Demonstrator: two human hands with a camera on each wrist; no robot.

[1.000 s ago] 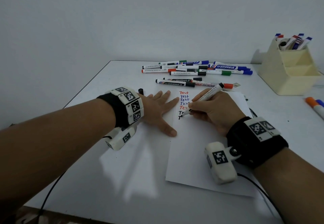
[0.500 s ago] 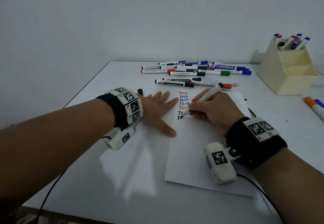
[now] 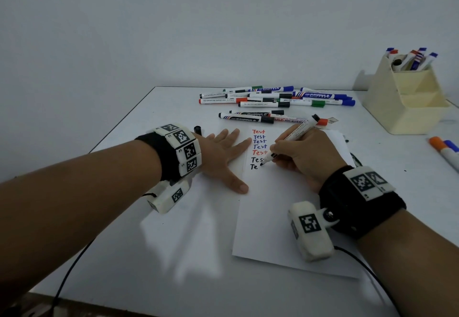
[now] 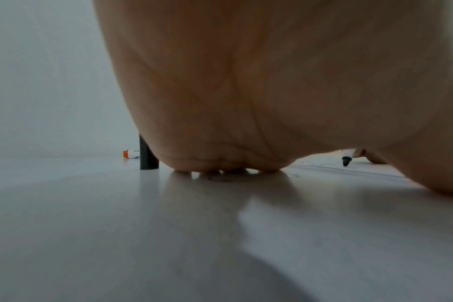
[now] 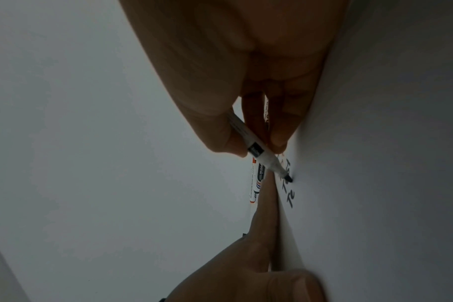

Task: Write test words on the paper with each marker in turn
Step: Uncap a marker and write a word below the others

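A white sheet of paper [image 3: 278, 217] lies on the table with a column of "Test" words in red, blue and black; the lowest line reads "Te". My right hand [image 3: 298, 157] pinches a black marker [image 3: 293, 137], its tip [image 5: 288, 179] touching the paper just right of "Te". My left hand [image 3: 223, 157] lies flat with spread fingers on the paper's left edge and the table. The black cap [image 4: 148, 153] stands upright just beyond the left hand.
Several capped markers [image 3: 273, 100] lie in a loose row behind the paper. A cream pen holder [image 3: 407, 98] with more markers stands at the back right. Two markers [image 3: 444, 150] lie at the right edge. Cables run from both wrists toward the table's front.
The marker tip has moved a little right along the bottom line as "Te" was written. The left hand has stayed flat in place.
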